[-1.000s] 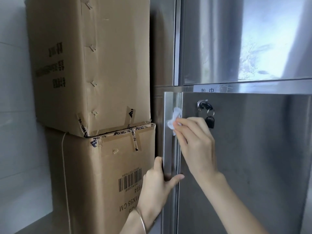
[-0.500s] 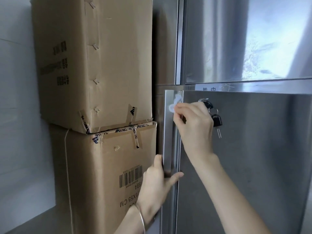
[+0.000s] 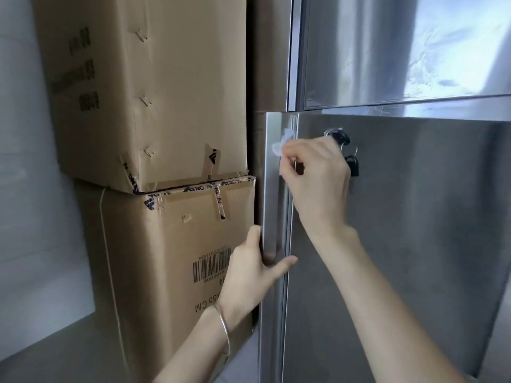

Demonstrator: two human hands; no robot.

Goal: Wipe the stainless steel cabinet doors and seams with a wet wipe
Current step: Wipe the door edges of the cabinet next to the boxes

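The lower stainless steel cabinet door [image 3: 414, 244] stands slightly ajar, with a vertical handle strip [image 3: 272, 189] along its left edge. My right hand [image 3: 318, 181] pinches a small white wet wipe [image 3: 280, 146] and presses it into the seam between the strip and the door face, near the top. My left hand [image 3: 254, 272] grips the strip lower down, thumb across the front, fingers behind the edge. A lock with hanging keys [image 3: 351, 161] sits just right of my right hand. The upper door [image 3: 401, 51] is above.
Two stacked cardboard boxes, the upper box [image 3: 143, 87] and the lower box [image 3: 177, 258], stand tight against the cabinet's left side. A grey wall [image 3: 25, 161] lies further left. A steel surface [image 3: 55, 352] runs beneath the boxes.
My right hand ran the wipe up the seam to the door's top corner, then came back down a little. My left hand has kept its grip on the strip.
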